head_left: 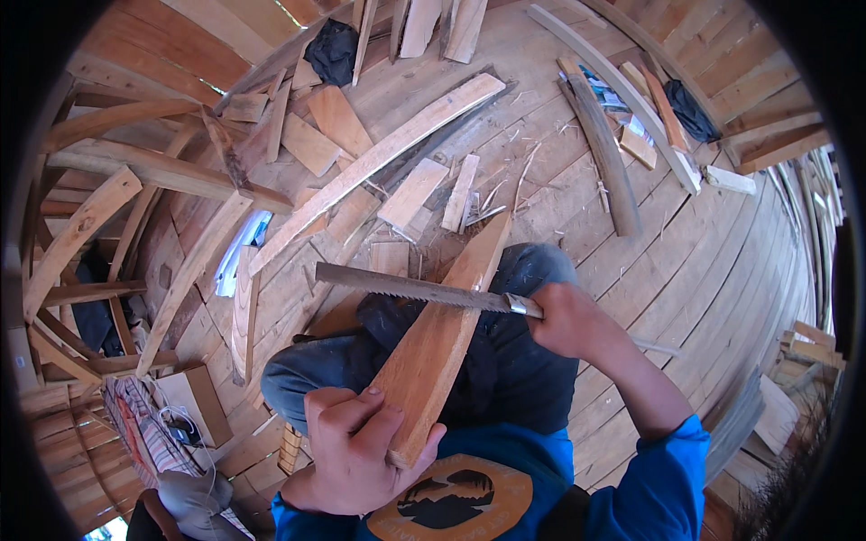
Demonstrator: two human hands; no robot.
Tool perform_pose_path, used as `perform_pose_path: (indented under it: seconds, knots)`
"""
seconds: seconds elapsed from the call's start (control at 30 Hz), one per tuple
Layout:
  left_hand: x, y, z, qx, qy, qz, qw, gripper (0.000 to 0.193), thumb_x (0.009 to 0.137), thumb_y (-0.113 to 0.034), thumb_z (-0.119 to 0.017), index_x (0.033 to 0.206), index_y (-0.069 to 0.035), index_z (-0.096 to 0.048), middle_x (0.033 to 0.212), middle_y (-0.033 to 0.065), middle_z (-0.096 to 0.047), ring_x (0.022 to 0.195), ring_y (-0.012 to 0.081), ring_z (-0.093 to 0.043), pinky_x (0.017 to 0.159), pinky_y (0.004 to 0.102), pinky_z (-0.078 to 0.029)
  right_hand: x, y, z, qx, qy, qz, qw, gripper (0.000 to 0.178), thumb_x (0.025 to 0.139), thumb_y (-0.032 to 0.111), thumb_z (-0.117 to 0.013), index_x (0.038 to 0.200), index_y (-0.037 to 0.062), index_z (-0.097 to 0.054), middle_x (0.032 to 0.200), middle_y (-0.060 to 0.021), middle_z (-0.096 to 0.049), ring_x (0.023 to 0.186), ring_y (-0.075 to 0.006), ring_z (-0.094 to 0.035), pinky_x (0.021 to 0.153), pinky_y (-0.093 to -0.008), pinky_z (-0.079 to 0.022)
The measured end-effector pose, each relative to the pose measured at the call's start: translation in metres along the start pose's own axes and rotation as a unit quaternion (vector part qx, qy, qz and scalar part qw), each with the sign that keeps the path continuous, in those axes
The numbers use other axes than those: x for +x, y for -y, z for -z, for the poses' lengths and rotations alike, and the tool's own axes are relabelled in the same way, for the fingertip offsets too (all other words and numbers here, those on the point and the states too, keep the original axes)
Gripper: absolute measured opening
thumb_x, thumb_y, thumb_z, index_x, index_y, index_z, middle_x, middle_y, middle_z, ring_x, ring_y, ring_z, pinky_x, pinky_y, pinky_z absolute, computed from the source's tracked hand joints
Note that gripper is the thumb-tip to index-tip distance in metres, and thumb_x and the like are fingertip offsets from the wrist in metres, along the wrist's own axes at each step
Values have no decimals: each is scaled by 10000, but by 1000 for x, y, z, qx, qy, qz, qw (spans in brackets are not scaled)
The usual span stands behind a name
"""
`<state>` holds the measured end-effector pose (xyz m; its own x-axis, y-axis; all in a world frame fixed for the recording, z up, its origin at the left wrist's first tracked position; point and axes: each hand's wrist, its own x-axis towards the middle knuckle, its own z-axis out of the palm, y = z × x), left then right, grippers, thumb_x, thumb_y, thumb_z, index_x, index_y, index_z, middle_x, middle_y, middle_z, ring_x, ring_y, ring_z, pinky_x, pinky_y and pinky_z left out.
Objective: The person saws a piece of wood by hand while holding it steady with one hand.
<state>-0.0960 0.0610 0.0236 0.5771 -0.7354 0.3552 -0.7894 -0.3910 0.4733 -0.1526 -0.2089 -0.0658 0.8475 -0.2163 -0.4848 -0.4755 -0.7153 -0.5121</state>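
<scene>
My left hand [356, 446] grips the near end of a brown wooden board [431, 352], fingers on its face and thumb at its end. The board slants away from me over my lap, its far end narrowing to a point. In my right hand [566, 322] is a hand saw [406, 286], its handle mostly hidden by my fingers. The toothed blade lies across the board's upper part and points left, a bright metal collar [520, 306] showing beside my fist. I cannot tell whether the teeth bite into the wood.
Several offcuts [415, 194] and shavings litter the plank floor [704, 261] ahead. A long pale beam [379, 167] lies to the left-front, a dark round pole [603, 153] to the right-front. Wooden frame pieces [194, 270] stand at left near a cardboard box [194, 406].
</scene>
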Motion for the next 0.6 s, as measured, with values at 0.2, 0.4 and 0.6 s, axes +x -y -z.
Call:
perform_pose_path:
  seconds: [0.2, 0.4, 0.6]
  knots:
    - [-2, 3, -3, 10, -15, 1, 1000, 499, 619, -249, -878, 944, -36, -566, 997, 131, -456, 866, 291, -462, 707, 395, -403, -7, 4, 2, -41, -28, 18, 999, 172, 749, 132, -572, 731, -12, -666, 736, -256, -630, 753, -425, -636, 722, -485, -526]
    - [1, -1, -7, 8, -40, 28, 999, 500, 649, -242, -867, 970, -21, -554, 971, 135, -462, 849, 286, -468, 708, 396, -396, -1, -5, -14, -84, -106, 37, 990, 144, 740, 137, -603, 715, 2, -648, 691, -238, -625, 706, -410, -643, 684, -480, -532]
    - [-6, -8, -9, 5, -33, 27, 999, 528, 642, -252, -871, 1000, -34, -549, 963, 129, -464, 853, 282, -463, 720, 399, -380, 11, -17, -9, -125, -205, 1, 971, 131, 762, 133, -623, 737, 5, -636, 683, -228, -631, 680, -402, -646, 656, -483, -534]
